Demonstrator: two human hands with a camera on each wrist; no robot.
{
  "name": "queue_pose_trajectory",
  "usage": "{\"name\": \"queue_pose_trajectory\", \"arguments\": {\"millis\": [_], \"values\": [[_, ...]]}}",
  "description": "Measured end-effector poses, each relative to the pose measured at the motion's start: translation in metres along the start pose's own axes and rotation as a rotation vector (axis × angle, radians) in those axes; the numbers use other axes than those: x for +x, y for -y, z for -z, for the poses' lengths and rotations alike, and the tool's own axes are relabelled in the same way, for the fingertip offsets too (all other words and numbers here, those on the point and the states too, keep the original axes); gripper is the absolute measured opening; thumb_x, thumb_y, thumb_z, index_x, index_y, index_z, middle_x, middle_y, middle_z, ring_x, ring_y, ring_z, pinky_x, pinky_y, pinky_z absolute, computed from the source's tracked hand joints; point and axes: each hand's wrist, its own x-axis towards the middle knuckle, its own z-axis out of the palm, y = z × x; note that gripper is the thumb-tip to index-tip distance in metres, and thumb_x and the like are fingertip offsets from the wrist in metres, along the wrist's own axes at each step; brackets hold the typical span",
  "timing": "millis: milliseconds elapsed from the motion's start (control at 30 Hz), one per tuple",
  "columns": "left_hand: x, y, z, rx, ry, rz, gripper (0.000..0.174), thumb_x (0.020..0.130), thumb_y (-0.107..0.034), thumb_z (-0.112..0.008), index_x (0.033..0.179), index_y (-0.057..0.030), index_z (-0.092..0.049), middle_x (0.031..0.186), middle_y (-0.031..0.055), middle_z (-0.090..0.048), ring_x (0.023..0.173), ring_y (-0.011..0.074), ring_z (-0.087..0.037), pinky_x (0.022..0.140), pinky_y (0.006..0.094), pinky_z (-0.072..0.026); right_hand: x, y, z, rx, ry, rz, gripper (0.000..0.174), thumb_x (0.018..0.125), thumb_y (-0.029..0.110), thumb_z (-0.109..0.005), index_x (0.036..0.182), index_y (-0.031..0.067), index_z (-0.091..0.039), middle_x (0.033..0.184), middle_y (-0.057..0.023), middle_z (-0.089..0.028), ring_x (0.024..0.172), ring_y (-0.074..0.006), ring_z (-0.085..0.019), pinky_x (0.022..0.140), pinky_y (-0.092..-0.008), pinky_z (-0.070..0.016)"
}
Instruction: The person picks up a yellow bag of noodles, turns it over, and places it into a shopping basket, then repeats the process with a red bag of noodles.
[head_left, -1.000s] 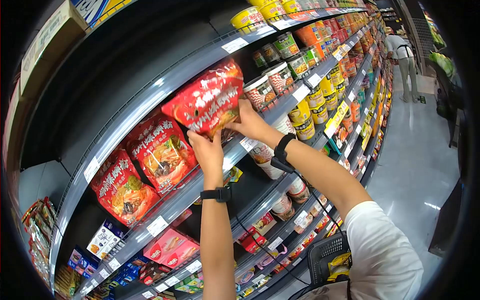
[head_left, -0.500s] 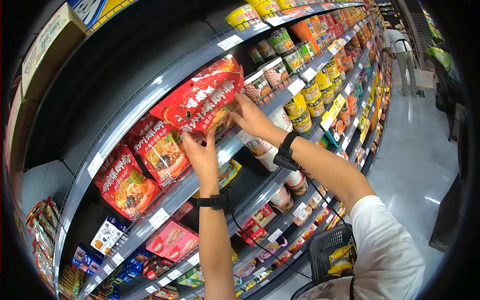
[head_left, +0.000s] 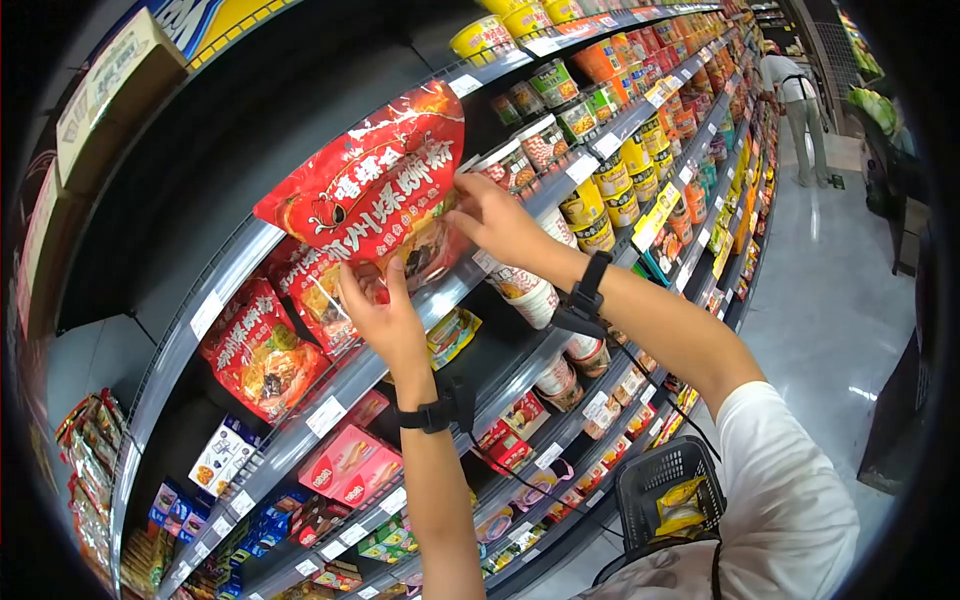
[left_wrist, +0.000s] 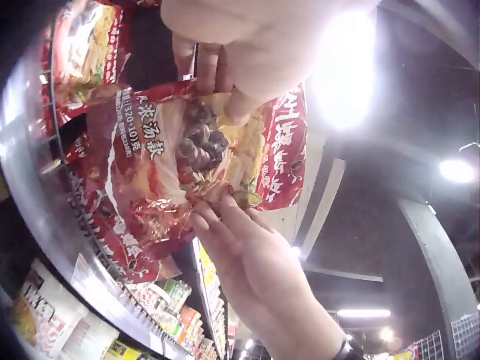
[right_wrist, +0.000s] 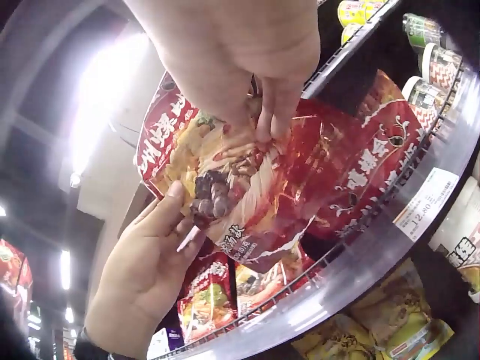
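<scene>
Packet (head_left: 385,180), glossy and red, fills the middle of what I get from the head camera: it is held up just in front of the shelf, tilted, printed face toward me, as if for its label to be seen. The left hand (head_left: 385,320) grips its lower edge, thumb on the printed side, the rest partly behind where I lose them; the right hand (head_left: 505,225) pinches the side edge, and I cannot tell how far its fingers reach round the back. I'd judge that gripping two edges keeps the soft pouch spread and most of its lettering uncovered. Whether its bottom touches the shelf rail (head_left: 445,308), I cannot tell. Two matching red bags (head_left: 265,350) lean back on the shelf, fronts outward, probably for display; the held one partly covers the nearer. Striped cups (head_left: 542,143) stand just to the right. Low beside the person, a dark basket (head_left: 675,460) holds yellow packets (head_left: 682,508), which probably leaves both arms free. The shelving is dark inside, with wire guards and shiny pale fronts carrying price labels (right_wrist: 426,204). Beyond, the grey floor (head_left: 770,320) reflects light, another person (head_left: 790,90) stands down the aisle, and ceiling lights (left_wrist: 345,71) glare in the wrist views.
</scene>
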Motion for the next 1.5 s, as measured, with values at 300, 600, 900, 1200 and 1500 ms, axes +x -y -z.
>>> {"name": "queue_pose_trajectory", "arguments": {"millis": [300,600,900,1200,1500], "values": [[-0.004,-0.088,0.048,-0.161,-0.075,0.128,0.029,0.089,-0.014,-0.074,0.109,-0.0013,-0.058,0.086,-0.0033,-0.051,0.074,0.0059,-0.046,0.064,0.0205,-0.0389,-0.013,0.09,0.031,0.005,0.217,-0.008,0.045,0.087,0.012,-0.069,0.128,-0.0019,-0.057,0.104,-0.0106,-0.059,0.085,-0.0182,-0.064,0.077,-0.0303,-0.0516],[-0.06,-0.129,0.092,-0.504,-0.126,0.362,0.038,0.091,-0.003,-0.067,0.124,0.006,-0.054,0.11,0.008,-0.065,0.095,0.0106,-0.061,0.083,0.0226,-0.0471,-0.078,0.153,0.079,-0.014,0.379,-0.023,0.077,0.081,0.025,-0.079,0.144,0.0043,-0.04,0.14,-0.0145,-0.044,0.129,-0.0264,-0.045,0.108,-0.0362,-0.0374],[-0.118,-0.182,0.076,-0.389,0.231,0.121,0.067,0.1,-0.028,-0.054,0.149,0.0081,-0.025,0.149,0.0248,-0.038,0.139,0.0295,-0.039,0.115,0.0407,-0.0304,-0.143,0.2,0.134,0.841,0.226,-0.846,0.053,0.096,0.023,-0.064,0.139,-0.0012,-0.044,0.13,-0.0111,-0.06,0.115,-0.0166,-0.06,0.098,-0.0333,-0.0503],[-0.183,-0.18,0.063,-0.482,0.371,0.293,0.091,0.088,-0.056,-0.066,0.148,0.004,-0.032,0.147,0.0186,-0.043,0.126,0.0245,-0.053,0.089,0.0308,-0.0542,-0.156,0.234,0.178,0.87,0.064,-0.944,0.049,0.097,0.028,-0.062,0.133,-0.0014,-0.049,0.124,-0.0141,-0.063,0.106,-0.0186,-0.067,0.091,-0.0333,-0.0566],[-0.173,-0.194,0.041,-0.427,0.129,0.128,0.067,0.09,-0.048,-0.067,0.128,0.0058,-0.054,0.135,0.0176,-0.051,0.124,0.0261,-0.053,0.103,0.0384,-0.0434,-0.165,0.234,0.196,1.162,-0.022,-1.107,0.037,0.099,0.028,-0.052,0.124,0.0013,-0.057,0.111,-0.0131,-0.07,0.092,-0.0203,-0.072,0.077,-0.0368,-0.0611]]}}
